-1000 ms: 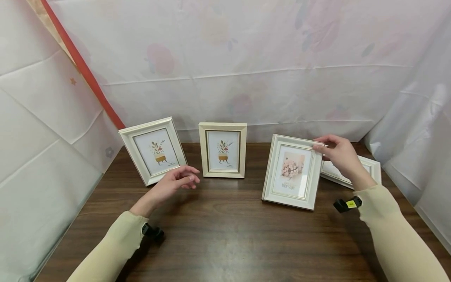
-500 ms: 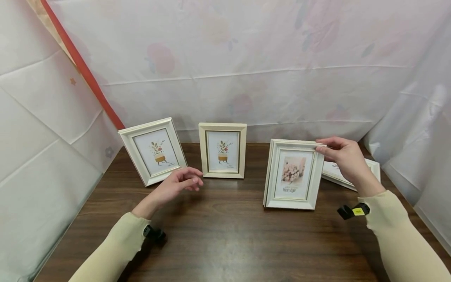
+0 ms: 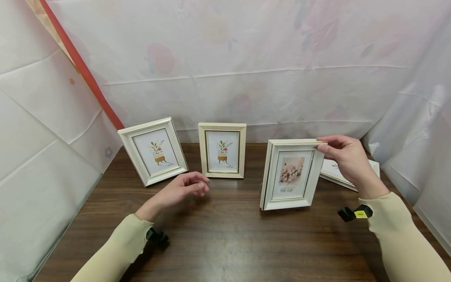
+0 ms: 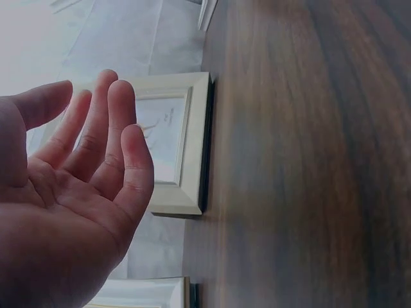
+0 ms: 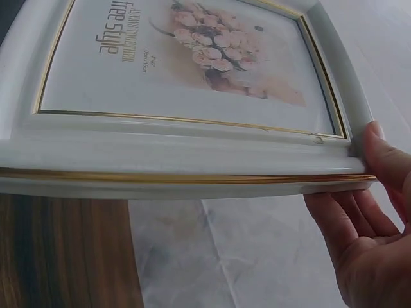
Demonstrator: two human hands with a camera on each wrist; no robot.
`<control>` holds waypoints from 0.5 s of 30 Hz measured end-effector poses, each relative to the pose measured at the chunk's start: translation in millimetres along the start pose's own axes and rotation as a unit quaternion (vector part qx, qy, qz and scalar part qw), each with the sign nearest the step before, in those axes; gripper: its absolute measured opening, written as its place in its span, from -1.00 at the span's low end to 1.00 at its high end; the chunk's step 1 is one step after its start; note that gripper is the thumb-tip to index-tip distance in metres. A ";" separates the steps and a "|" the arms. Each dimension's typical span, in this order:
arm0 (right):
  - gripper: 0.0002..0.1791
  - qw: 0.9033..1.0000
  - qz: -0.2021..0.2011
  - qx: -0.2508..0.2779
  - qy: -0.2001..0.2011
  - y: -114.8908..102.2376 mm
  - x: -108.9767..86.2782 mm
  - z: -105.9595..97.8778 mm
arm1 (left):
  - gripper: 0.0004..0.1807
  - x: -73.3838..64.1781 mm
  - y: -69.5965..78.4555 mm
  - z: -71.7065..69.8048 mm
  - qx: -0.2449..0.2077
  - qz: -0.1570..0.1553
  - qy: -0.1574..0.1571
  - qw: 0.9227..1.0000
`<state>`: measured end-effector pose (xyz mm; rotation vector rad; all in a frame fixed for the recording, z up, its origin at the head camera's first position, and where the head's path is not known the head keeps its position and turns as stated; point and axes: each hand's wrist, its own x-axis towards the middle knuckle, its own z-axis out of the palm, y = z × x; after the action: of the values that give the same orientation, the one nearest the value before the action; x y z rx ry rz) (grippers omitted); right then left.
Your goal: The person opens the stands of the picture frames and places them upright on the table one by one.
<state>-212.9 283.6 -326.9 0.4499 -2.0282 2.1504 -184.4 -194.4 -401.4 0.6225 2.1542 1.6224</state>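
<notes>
My right hand (image 3: pixel 347 162) pinches the top right corner of a white picture frame (image 3: pixel 271 176), thumb on the front and fingers behind. Pink flowers and the words "free style" fill its picture, and a gold line runs along its side in the right wrist view. The frame is upright, its lower left corner close to the table. My left hand (image 3: pixel 179 192) holds nothing; its fingers are loosely bent, palm up in the left wrist view. Just behind it stands a cream picture frame (image 3: pixel 222 175) with a potted-plant print.
A white picture frame (image 3: pixel 151 178) with a similar plant print stands tilted at the left. Another white picture frame (image 3: pixel 375 168) lies flat at the right, partly hidden behind my right hand. All are on a dark wooden table (image 3: pixel 225 235) with a pale cloth (image 3: pixel 225 58) behind.
The held picture frame has come more upright and turned slightly, showing more of its left edge. My left hand has drifted a little right and nearer to me.
</notes>
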 end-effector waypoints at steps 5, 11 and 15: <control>-0.77 0.999 -0.021 0.026 -0.011 -6.1 -3.0 3.3 | -0.67 1.5 0.4 4.3 0.014 -0.008 -0.029 0.999; -0.73 0.998 -0.038 0.050 -0.023 -8.9 -6.7 8.2 | -0.68 2.1 3.0 7.6 0.021 -0.010 -0.049 0.999; -0.70 0.995 -0.047 0.077 -0.039 -8.6 -9.4 10.3 | -0.68 2.3 2.7 8.3 0.018 -0.011 -0.055 0.998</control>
<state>-200.2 274.9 -321.4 0.6475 -1.8456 2.2741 -181.4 -185.9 -401.2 0.6807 2.1076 1.5059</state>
